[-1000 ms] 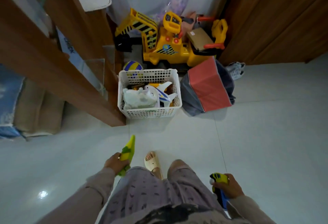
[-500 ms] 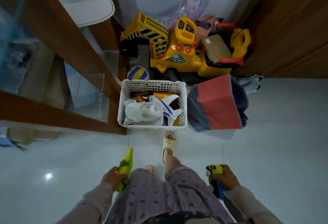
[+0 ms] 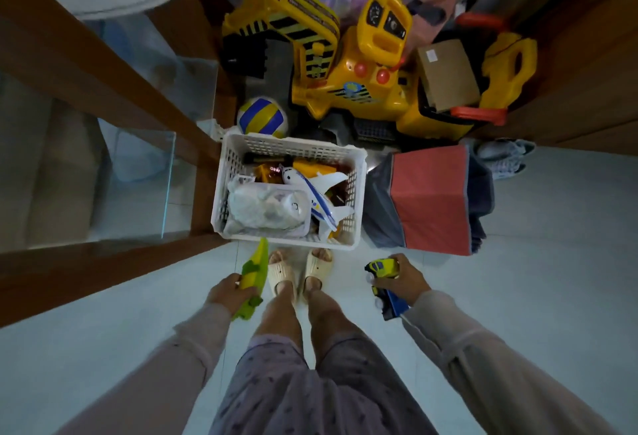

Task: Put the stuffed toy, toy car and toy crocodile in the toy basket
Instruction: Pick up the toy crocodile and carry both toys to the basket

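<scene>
Before the toy basket (image 3: 359,193), left hand (image 3: 226,293) grips toy crocodile (image 3: 253,276) lengthwise basketward; right hand (image 3: 405,279) clasps toy car (image 3: 385,284).

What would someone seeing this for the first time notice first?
The big yellow ride-on digger against the back wall draws the eye first. Just in front of it sits the white toy basket, already holding a toy plane. At the near edge stand the person's feet, with the left hand gripping a green toy crocodile and the right hand holding a toy car.
</scene>
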